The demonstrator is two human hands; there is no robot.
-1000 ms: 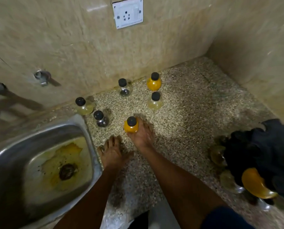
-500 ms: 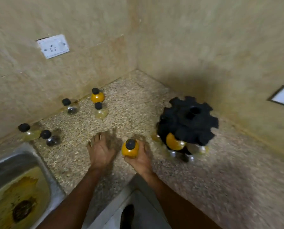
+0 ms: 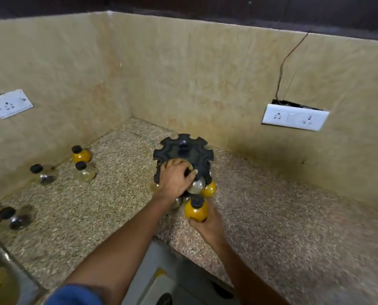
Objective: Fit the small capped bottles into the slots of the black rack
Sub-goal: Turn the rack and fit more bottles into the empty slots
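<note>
Speckled stone surface (image 3: 260, 216): black rack (image 3: 183, 150) partly filled, left hand (image 3: 172, 179) gripping its near edge, right hand (image 3: 205, 223) clasping an orange bottle (image 3: 195, 210) just beside it; four bottles (image 3: 82, 155) remain far left.

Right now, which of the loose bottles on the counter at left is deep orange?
The orange bottle farthest back, by the wall. The pale bottle in front of it, the clear bottle to its left and the near bottle by the sink all look pale or clear.
</note>
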